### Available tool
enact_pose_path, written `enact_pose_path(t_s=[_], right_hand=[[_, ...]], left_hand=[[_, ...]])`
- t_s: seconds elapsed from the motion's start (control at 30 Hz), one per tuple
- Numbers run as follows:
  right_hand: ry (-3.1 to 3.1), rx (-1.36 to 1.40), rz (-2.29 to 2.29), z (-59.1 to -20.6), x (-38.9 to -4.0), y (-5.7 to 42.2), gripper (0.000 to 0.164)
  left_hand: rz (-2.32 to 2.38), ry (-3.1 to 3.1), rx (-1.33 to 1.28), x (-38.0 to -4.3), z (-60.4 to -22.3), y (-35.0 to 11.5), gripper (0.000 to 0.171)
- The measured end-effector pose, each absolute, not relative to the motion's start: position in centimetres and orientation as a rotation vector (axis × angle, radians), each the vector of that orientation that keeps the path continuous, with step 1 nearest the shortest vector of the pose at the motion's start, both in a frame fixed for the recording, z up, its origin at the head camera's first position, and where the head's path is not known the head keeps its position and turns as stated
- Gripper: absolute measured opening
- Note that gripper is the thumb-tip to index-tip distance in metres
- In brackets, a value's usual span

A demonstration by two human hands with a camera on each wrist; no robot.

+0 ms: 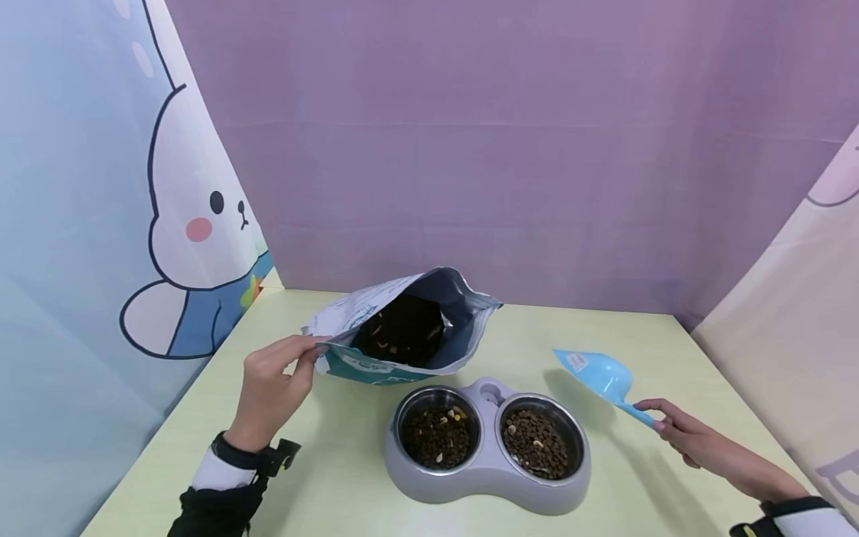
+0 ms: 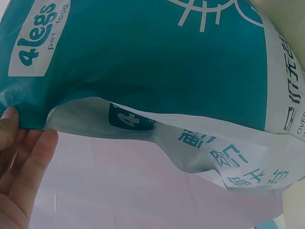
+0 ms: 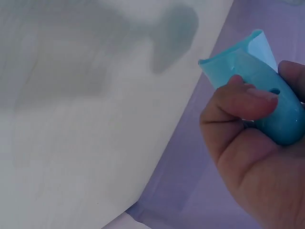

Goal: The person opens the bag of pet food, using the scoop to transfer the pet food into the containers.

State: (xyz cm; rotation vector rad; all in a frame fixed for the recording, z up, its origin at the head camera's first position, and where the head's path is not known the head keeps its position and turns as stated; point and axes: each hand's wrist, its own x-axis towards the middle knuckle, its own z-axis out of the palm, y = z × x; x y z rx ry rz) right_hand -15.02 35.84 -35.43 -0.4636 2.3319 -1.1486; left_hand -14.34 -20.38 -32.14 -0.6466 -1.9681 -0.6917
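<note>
My left hand (image 1: pixel 277 384) pinches the near left corner of an open pet food bag (image 1: pixel 356 367), whose mouth faces me and shows dark kibble inside. In the left wrist view, thumb and fingers grip the edge of the teal bag (image 2: pixel 157 57), printed "4Legs pet food". To the right, my right hand (image 1: pixel 705 444) holds a light blue scoop (image 1: pixel 600 375) by its handle, raised above the table. The right wrist view has the thumb pressed on the scoop's handle (image 3: pixel 286 112). Between the hands sits a lilac double feeder (image 1: pixel 486 477); both its steel bowls contain brown kibble.
The pale yellow table (image 1: pixel 335 477) ends at a purple backdrop (image 1: pixel 510 149). A blue cloth with a cartoon rabbit (image 1: pixel 201 216) hangs at the left, and a pale cloth (image 1: pixel 785 298) at the right. The bag stands just behind the feeder.
</note>
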Motion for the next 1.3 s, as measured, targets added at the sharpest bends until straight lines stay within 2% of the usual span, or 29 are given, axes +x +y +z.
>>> enact_pose_path(t_s=[0.5, 0.7, 1.3], right_hand=[[2.826, -0.601, -1.028, -39.8, -15.3, 34.5, 0.024], [3.052, -0.683, -0.921, -41.1, -15.3, 34.0, 0.028], [3.105, -0.497, -0.741, -42.9, -14.7, 33.2, 0.043]], left_hand=[[-0.683, -1.962, -0.615, -14.5, -32.3, -20.3, 0.034], [-0.683, -1.967, -0.611, -14.4, -32.3, -20.3, 0.034], [-0.688, -1.970, -0.611, -14.4, -32.4, -20.3, 0.034]])
